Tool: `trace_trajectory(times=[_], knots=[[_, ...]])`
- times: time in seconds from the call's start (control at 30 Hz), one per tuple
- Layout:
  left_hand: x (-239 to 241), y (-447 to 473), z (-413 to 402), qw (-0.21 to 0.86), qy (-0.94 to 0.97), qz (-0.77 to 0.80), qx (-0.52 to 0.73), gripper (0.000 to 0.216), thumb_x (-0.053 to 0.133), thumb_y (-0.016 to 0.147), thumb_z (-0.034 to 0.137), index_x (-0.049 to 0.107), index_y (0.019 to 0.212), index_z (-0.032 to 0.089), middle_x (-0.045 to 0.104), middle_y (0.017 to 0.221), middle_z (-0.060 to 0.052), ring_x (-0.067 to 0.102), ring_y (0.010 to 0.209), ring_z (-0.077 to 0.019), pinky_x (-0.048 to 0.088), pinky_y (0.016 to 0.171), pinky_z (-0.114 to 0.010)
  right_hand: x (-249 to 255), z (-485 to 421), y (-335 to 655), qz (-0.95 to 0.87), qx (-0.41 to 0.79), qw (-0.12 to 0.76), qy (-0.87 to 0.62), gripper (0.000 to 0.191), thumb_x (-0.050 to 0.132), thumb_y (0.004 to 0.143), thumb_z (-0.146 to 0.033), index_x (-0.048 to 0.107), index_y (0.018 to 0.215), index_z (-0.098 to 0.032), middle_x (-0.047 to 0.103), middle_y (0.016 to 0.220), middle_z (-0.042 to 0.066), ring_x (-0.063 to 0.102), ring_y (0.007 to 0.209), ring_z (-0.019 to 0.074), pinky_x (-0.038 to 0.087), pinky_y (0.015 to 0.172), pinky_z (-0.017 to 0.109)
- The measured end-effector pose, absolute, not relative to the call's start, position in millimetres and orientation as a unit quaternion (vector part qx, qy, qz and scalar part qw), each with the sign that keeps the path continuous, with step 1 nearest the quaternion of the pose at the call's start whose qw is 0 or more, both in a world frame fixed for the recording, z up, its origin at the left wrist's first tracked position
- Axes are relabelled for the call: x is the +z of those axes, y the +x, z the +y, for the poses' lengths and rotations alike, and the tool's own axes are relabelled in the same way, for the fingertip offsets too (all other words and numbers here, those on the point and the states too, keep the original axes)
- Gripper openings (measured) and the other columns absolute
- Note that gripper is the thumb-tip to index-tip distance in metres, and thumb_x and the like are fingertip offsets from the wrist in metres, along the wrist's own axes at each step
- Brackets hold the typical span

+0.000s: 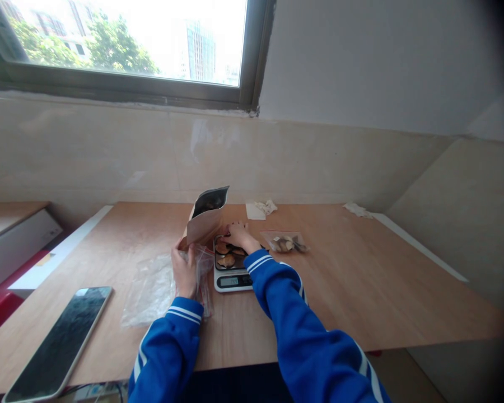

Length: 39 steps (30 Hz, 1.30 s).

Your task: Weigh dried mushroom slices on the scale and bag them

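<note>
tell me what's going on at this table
A person's left hand grips an open kraft stand-up pouch near its base, beside a digital scale. The right hand is over the scale's dark tray, where brown dried-looking slices lie. The display is lit, but its reading is too small to tell. Clear plastic bags lie left of the scale, and a small filled zip bag lies to its right.

Left fingers [178, 253] on matt paper bag [205, 223], smooth dark lining [210, 201]; crinkly clear plastic sheet [149, 288] just beside them. Under right fingers [234, 228], scale [235, 281] in smooth white plastic. Well left of the fingers, glossy glass phone [61, 341]; table [344, 291] below, smooth wood.
</note>
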State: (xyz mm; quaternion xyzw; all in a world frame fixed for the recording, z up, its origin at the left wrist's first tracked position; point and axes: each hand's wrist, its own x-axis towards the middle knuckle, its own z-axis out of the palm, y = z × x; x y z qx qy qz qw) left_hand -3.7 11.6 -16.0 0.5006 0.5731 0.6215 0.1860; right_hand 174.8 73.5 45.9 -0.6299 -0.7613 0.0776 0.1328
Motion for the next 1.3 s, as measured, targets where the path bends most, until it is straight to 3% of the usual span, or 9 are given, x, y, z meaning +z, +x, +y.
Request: trace_trajectory(times=[0.17, 0.37, 0.47, 0.7, 0.83, 0.93, 1.1, 1.3], knots=[[-15, -4, 12, 0.185, 0.500, 0.575, 0.621, 0.047, 0.054, 0.085, 0.044, 0.047, 0.124, 0.017, 0.053, 0.122, -0.014, 0.050, 0.118, -0.0250, 0.037, 0.102, -0.044, 51, 70, 183, -0.740, 0.072, 0.186, -0.642, 0.024, 0.064, 0.081, -0.040, 0.064, 0.089, -0.017, 0.066, 0.099, 0.012, 0.052, 0.103, 0.0285, 0.033, 0.084, 0.039], [-15, -4, 11, 0.195, 0.498, 0.580, 0.614, 0.046, 0.054, 0.086, 0.044, 0.047, 0.124, 0.019, 0.054, 0.122, -0.013, 0.049, 0.118, -0.0251, 0.037, 0.102, -0.045, 50, 47, 233, -0.639, 0.174, 0.471, -0.582, 0.020, 0.062, 0.080, -0.037, 0.057, 0.087, -0.019, 0.065, 0.083, 0.004, 0.059, 0.082, 0.0192, 0.042, 0.077, 0.032], [-15, -4, 12, 0.188, 0.500, 0.582, 0.612, 0.047, 0.053, 0.086, 0.044, 0.047, 0.124, 0.018, 0.053, 0.123, -0.014, 0.049, 0.118, -0.0254, 0.037, 0.102, -0.045, 31, 20, 272, -0.593, 0.241, 0.534, -0.553, 0.026, 0.063, 0.077, -0.041, 0.058, 0.088, -0.018, 0.066, 0.085, 0.005, 0.061, 0.077, 0.0186, 0.047, 0.072, 0.032], [-15, -4, 13, 0.179, 0.504, 0.570, 0.623, 0.044, 0.054, 0.085, 0.042, 0.049, 0.122, 0.019, 0.054, 0.121, -0.012, 0.050, 0.117, -0.0233, 0.037, 0.102, -0.042, -32, -35, 325, -0.606, 0.321, 0.439, -0.580, 0.025, 0.064, 0.074, -0.041, 0.058, 0.081, -0.018, 0.066, 0.076, 0.004, 0.061, 0.066, 0.0184, 0.049, 0.062, 0.032], [-15, -4, 14, 0.180, 0.500, 0.571, 0.626, 0.043, 0.055, 0.084, 0.042, 0.050, 0.120, 0.019, 0.054, 0.121, -0.012, 0.050, 0.117, -0.0240, 0.036, 0.103, -0.043, -35, -39, 324, -0.650, 0.200, 0.402, -0.614, 0.011, 0.057, 0.078, -0.029, 0.059, 0.078, -0.019, 0.063, 0.085, 0.007, 0.061, 0.086, 0.0246, 0.048, 0.080, 0.041], [-14, -4, 14, 0.178, 0.502, 0.574, 0.623, 0.043, 0.055, 0.085, 0.041, 0.049, 0.121, 0.019, 0.054, 0.121, -0.012, 0.049, 0.117, -0.0241, 0.036, 0.103, -0.044, -27, -35, 311, -0.677, 0.087, 0.371, -0.630, 0.015, 0.054, 0.080, -0.024, 0.063, 0.091, -0.021, 0.061, 0.099, 0.009, 0.055, 0.104, 0.0273, 0.043, 0.092, 0.045], [-12, -4, 12, 0.176, 0.509, 0.582, 0.609, 0.043, 0.053, 0.086, 0.042, 0.048, 0.122, 0.018, 0.054, 0.121, -0.013, 0.050, 0.116, -0.0244, 0.037, 0.101, -0.044, -17, -25, 280, -0.722, 0.053, 0.306, -0.618, 0.035, 0.049, 0.087, -0.026, 0.053, 0.122, -0.019, 0.056, 0.123, 0.012, 0.047, 0.117, 0.0268, 0.038, 0.099, 0.042], [-15, -5, 13, 0.182, 0.507, 0.579, 0.612, 0.046, 0.053, 0.086, 0.044, 0.047, 0.123, 0.018, 0.053, 0.123, -0.013, 0.048, 0.119, -0.0256, 0.036, 0.102, -0.044, -3, -11, 260, -0.724, 0.024, 0.210, -0.656, 0.031, 0.045, 0.091, -0.021, 0.057, 0.119, -0.019, 0.064, 0.116, 0.011, 0.050, 0.114, 0.0288, 0.036, 0.094, 0.042]])
